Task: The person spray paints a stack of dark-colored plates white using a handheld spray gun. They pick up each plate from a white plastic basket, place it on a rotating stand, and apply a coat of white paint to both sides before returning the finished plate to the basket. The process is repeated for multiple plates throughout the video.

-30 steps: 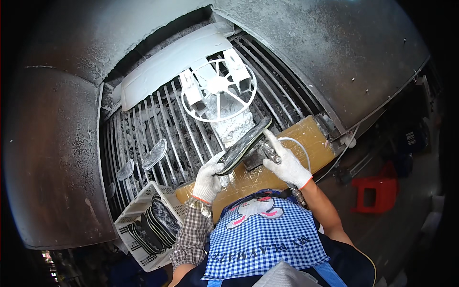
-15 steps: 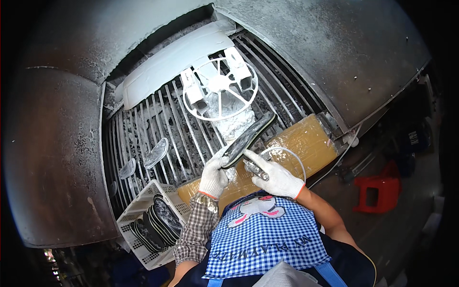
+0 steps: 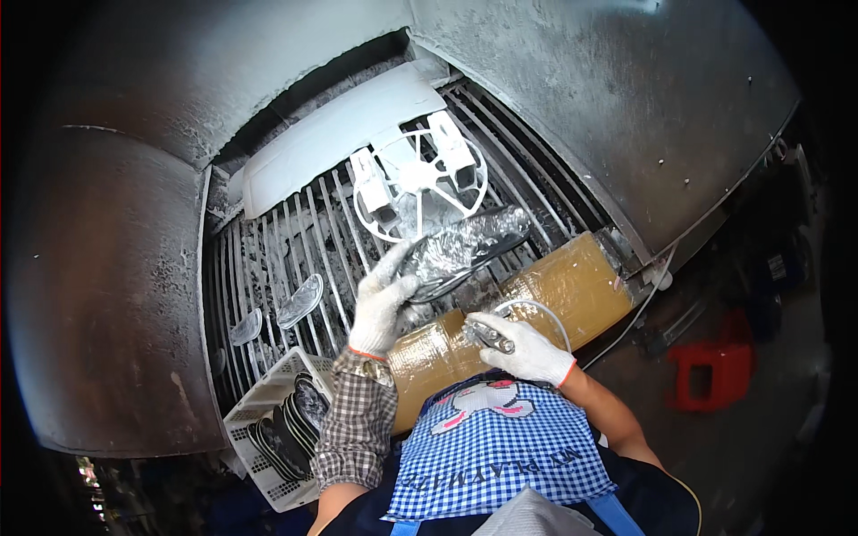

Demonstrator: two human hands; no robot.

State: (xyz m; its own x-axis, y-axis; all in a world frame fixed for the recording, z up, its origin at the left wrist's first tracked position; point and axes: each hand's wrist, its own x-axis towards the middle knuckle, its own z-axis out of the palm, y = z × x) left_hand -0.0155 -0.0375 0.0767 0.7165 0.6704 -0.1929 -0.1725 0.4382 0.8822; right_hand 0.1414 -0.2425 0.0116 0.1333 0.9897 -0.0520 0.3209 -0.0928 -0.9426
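Observation:
My white-gloved left hand [image 3: 382, 304] grips a dark shoe sole [image 3: 474, 243] by its near left end. Shiny, crinkled film seems to cover the face of the sole that shows, and it is tilted over the metal bars. Wrapped round a small metal spray gun [image 3: 488, 336] is my gloved right hand [image 3: 529, 352], just below and to the right of the sole, not touching it. A thin white hose [image 3: 552, 314] curves beside this hand. Beyond the sole lies a white spoked wheel [image 3: 418, 176] with two white blocks on it.
Metal bars [image 3: 344, 219] form a grate between the booth's metal walls [image 3: 107, 295]. Two oval pieces [image 3: 300, 301] lie on it. Tape-covered cardboard [image 3: 572, 279] runs along the front edge. A white crate [image 3: 246, 415] holds several soles [image 3: 286, 436] at left. A red stool [image 3: 710, 373] stands right.
My left hand has moved left and up a little and turned the sole so its broad, film-covered face shows. The spray gun in my right hand has come away from the sole.

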